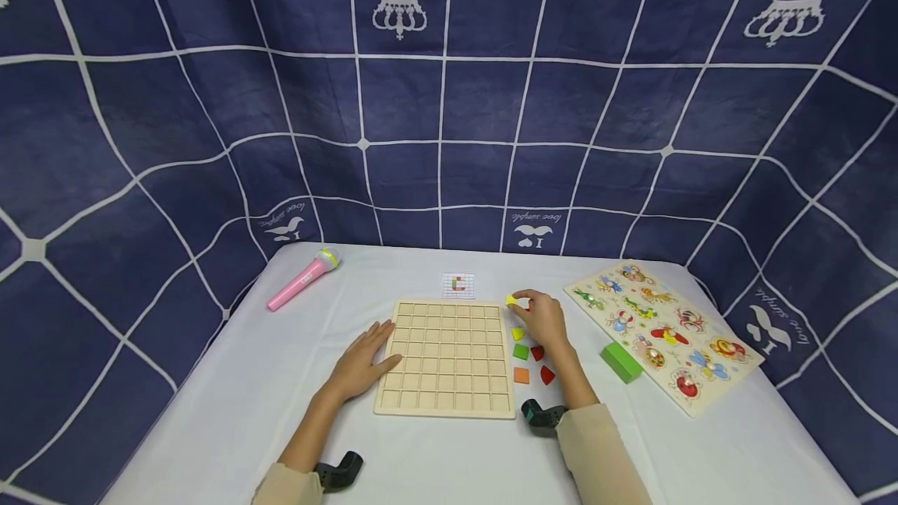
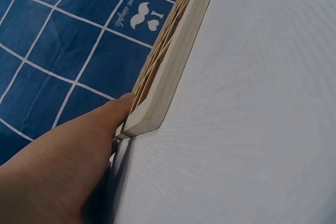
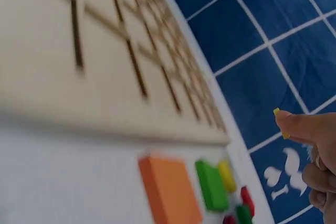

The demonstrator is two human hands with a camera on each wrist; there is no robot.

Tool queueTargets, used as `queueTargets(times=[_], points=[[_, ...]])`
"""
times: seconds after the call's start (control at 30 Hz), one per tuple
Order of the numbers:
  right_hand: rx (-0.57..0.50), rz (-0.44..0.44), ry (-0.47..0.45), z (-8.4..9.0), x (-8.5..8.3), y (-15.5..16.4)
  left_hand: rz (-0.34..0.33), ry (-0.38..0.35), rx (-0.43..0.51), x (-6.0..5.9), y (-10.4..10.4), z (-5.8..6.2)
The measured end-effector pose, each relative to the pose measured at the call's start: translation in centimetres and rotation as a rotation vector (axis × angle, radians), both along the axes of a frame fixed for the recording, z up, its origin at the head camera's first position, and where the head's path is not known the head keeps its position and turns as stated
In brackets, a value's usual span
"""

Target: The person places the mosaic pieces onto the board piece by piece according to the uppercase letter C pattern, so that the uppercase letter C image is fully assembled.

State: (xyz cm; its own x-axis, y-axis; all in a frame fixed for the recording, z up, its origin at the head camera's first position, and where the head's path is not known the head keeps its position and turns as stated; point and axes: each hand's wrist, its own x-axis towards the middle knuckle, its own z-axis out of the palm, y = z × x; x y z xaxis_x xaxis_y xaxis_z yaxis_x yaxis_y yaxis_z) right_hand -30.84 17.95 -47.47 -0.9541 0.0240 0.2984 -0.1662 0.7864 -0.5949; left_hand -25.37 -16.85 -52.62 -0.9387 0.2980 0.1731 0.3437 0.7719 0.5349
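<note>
Pinching a yellow piece (image 1: 510, 300), right hand (image 1: 543, 320); left hand (image 1: 365, 361) apparently flat against board (image 1: 449, 357).

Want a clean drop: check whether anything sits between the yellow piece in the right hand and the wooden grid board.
Nothing visible does. The right hand pinches the yellow piece beside the wooden grid board, whose cells look bare.

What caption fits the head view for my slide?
Left hand steadies the gridded wooden board while right hand pinches a small yellow piece above loose coloured pieces.
</note>
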Motion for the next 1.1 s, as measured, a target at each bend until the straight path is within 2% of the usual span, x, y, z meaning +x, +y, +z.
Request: queueTargets(times=[0.17, 0.33, 0.57, 0.73, 1.1], points=[[-0.055, 0.017, 0.069, 1.2, 0.7, -2.4, 0.009, 0.0, 0.001, 0.0, 0.1, 0.0], [-0.095, 0.049, 0.103, 0.8, 0.9, -4.7, 0.014, 0.007, 0.0, 0.0, 0.1, -0.1], [-0.112, 0.05, 0.019, -1.4, 0.9, -7.1, 0.024, 0.005, 0.003, 0.1, 0.2, 0.0], [-0.063, 0.051, -0.032, -2.7, 0.9, -7.8, 0.024, -0.003, 0.009, 0.1, 0.1, 0.0], [-0.025, 0.083, -0.045, -3.5, 1.1, -8.2, 0.011, -0.013, 0.011, 0.1, 0.0, 0.1]])
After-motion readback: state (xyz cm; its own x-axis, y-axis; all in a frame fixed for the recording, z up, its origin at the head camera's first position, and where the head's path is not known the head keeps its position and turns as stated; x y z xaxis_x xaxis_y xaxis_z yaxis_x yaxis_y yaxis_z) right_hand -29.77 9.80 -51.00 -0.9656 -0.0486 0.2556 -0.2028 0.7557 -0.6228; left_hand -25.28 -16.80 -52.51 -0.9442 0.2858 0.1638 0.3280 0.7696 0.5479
